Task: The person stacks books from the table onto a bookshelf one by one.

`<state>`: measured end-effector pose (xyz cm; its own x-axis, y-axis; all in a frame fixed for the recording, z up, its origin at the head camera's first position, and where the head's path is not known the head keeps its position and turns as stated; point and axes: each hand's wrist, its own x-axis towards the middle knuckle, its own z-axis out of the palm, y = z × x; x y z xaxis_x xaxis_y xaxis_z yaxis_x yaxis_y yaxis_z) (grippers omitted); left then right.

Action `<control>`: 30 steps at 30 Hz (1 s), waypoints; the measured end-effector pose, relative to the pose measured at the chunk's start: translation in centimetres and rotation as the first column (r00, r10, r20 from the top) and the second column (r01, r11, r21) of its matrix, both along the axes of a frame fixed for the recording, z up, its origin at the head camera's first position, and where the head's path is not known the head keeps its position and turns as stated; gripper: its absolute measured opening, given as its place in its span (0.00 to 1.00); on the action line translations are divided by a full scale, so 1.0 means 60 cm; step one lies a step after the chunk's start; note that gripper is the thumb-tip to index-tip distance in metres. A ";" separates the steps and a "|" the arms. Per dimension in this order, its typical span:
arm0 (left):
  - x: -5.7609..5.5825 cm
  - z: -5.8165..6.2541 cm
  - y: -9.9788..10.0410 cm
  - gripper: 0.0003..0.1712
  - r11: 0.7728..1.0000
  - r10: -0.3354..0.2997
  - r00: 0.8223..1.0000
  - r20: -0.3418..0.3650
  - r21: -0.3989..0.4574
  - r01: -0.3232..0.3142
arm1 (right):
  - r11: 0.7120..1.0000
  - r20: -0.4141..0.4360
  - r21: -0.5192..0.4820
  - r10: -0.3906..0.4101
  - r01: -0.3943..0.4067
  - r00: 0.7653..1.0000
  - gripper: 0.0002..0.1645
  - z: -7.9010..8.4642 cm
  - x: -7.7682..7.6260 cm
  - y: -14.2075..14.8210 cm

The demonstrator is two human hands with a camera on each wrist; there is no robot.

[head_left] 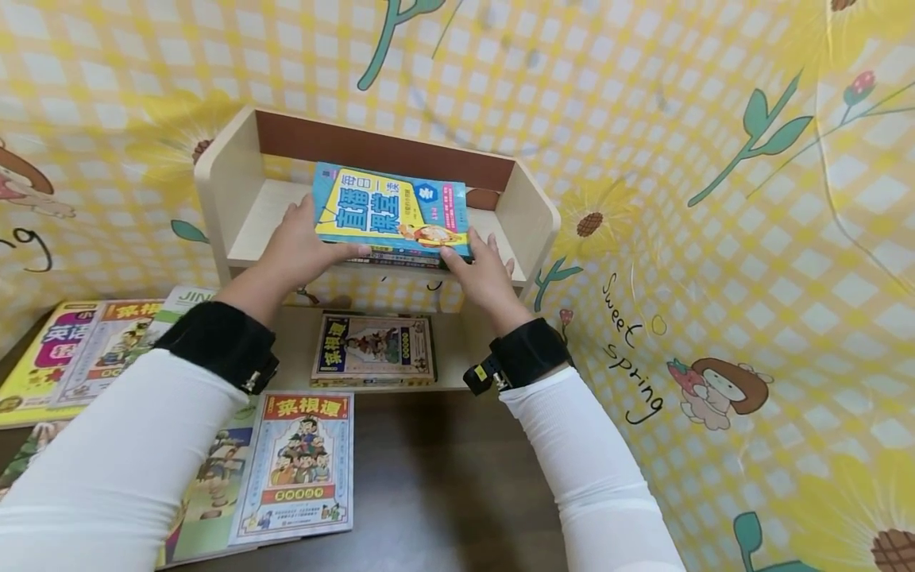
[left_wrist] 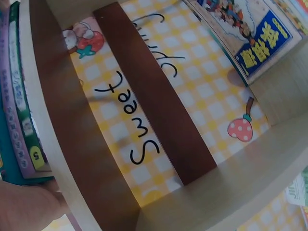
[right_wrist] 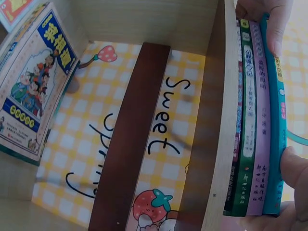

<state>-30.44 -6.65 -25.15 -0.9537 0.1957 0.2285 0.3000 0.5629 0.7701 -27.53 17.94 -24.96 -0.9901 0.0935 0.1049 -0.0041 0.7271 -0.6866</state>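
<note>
A stack of books lies flat on the upper board of a small wooden shelf (head_left: 527,218), topped by a blue book (head_left: 389,208) with a yellow panel. At its left end my left hand (head_left: 295,246) grips the stack, thumb along the front. My right hand (head_left: 489,274) grips the right end, its thumb at the front corner. The right wrist view shows the spines: the blue book on the outside, then a purple book (right_wrist: 261,120), a green book (right_wrist: 247,120) and a darker one against the board. Both thumbs touch the blue book's spine.
On the lower board lies another small stack of books (head_left: 375,349). Several magazines and books, among them a red-and-blue picture book (head_left: 300,465) and a yellow book (head_left: 43,357), are spread on the dark table (head_left: 443,492) to the left. Yellow checked cloth (head_left: 715,318) hangs behind and at right.
</note>
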 end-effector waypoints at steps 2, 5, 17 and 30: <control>-0.005 0.000 0.001 0.59 1.000 -0.009 1.000 0.000 0.003 0.009 | 1.000 0.007 0.008 0.007 -0.007 1.000 0.44 0.000 -0.003 0.003; -0.010 0.000 0.003 0.55 1.000 -0.023 1.000 -0.005 0.003 0.023 | 1.000 0.011 0.000 0.020 -0.020 1.000 0.44 -0.001 -0.007 0.006; -0.014 0.001 0.002 0.48 0.995 -0.099 0.995 -0.013 0.023 0.100 | 0.999 0.004 -0.042 0.016 -0.016 1.000 0.44 -0.004 -0.005 0.008; 0.015 0.008 -0.007 0.60 0.998 0.019 0.997 -0.072 0.069 -0.014 | 0.993 -0.114 -0.115 0.003 -0.017 0.993 0.52 -0.004 0.029 0.000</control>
<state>-29.56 -7.08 -24.65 -0.9371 0.1619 0.3093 0.3476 0.5150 0.7835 -25.79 17.96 -25.22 -0.9734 0.1016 0.2055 -0.0935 0.6427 -0.7604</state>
